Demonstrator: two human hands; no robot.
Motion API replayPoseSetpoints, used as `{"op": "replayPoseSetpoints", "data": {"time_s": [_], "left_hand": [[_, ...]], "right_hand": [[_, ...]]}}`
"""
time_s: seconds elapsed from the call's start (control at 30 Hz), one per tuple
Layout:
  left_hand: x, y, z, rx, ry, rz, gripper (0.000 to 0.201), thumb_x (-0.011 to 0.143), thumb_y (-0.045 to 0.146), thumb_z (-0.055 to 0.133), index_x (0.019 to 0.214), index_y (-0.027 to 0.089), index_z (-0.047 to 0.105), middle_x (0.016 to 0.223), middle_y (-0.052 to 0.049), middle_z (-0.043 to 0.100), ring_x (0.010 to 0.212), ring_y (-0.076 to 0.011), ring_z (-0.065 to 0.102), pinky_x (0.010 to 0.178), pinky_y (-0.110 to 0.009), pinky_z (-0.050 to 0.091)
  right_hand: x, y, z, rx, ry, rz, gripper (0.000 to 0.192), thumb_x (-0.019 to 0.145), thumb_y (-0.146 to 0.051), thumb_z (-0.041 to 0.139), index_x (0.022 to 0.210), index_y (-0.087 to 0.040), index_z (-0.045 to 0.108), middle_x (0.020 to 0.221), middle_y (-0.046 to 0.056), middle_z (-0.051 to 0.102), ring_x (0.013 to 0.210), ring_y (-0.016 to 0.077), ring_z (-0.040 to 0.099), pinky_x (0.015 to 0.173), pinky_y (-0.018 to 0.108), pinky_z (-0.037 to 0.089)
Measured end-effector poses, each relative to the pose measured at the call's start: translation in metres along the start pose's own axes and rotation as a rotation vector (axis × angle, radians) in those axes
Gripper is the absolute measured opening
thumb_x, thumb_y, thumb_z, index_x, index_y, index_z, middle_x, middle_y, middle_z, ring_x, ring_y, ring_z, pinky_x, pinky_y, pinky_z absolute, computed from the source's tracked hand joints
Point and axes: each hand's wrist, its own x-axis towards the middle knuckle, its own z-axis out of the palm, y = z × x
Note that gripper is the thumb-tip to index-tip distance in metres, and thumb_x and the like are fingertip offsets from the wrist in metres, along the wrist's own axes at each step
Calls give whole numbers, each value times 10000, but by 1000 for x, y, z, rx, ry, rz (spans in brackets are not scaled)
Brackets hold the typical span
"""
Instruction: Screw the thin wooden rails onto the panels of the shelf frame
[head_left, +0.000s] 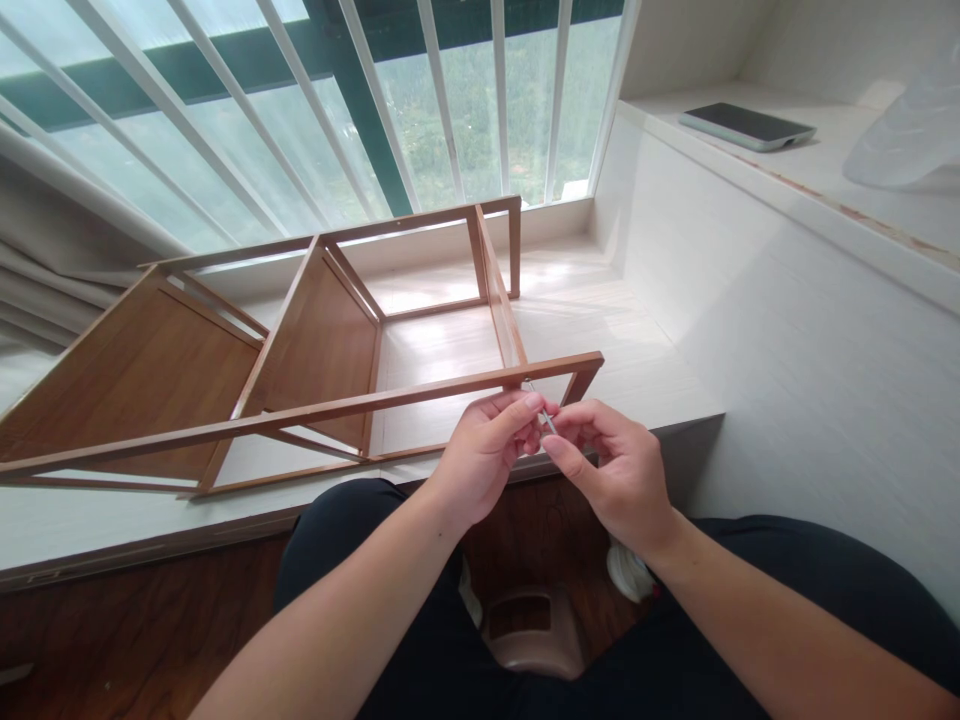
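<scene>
Two hands pinch a thin metal tool at the near rail of a wooden shelf frame lying on its side on the window ledge.

The left hand (480, 455) and right hand (619, 470) meet just below the frame's near right corner, the fingers of both closed together on a slim metal key (541, 408), whose tip runs up to the near rail (315, 408) of the shelf frame (300, 350). The key looks stiff, light and slippery, small enough to drop, so I judge it best held near its lower end between thumb and forefinger. The frame looks light but rigid, with thin slats; the rail beside a joint seems the safest hold. A tablet (746, 125) lies on the raised shelf at the far right, well apart.
</scene>
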Motion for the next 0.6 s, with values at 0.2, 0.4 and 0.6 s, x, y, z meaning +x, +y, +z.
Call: {"op": "replayPoseSetpoints", "data": {"time_s": [0.2, 0.4, 0.6], "left_hand": [[2, 0, -2, 6, 2, 9, 295, 838, 424, 766, 856, 130, 750, 656, -1, 551, 627, -109, 498, 659, -252, 428], [1, 2, -1, -44, -17, -11, 296, 820, 416, 789, 861, 128, 738, 659, 13, 516, 641, -107, 507, 644, -241, 426], [3, 1, -2, -75, -14, -45, 288, 811, 409, 800, 836, 133, 725, 671, 14, 508, 651, -108, 526, 660, -243, 456]], "right_hand": [[0, 3, 1, -238, 144, -256, 231, 855, -207, 762, 1045, -232, 632, 728, -44, 653, 576, 108, 601, 580, 229, 534], [2, 9, -2, -394, 210, -444, 285, 857, -177, 767, 1094, -245, 625, 786, -20, 707, 589, 121, 648, 595, 249, 568], [9, 10, -7, -467, 185, -598, 271, 862, -117, 745, 1075, -245, 638, 795, -9, 736, 622, 133, 677, 612, 257, 557]]}}
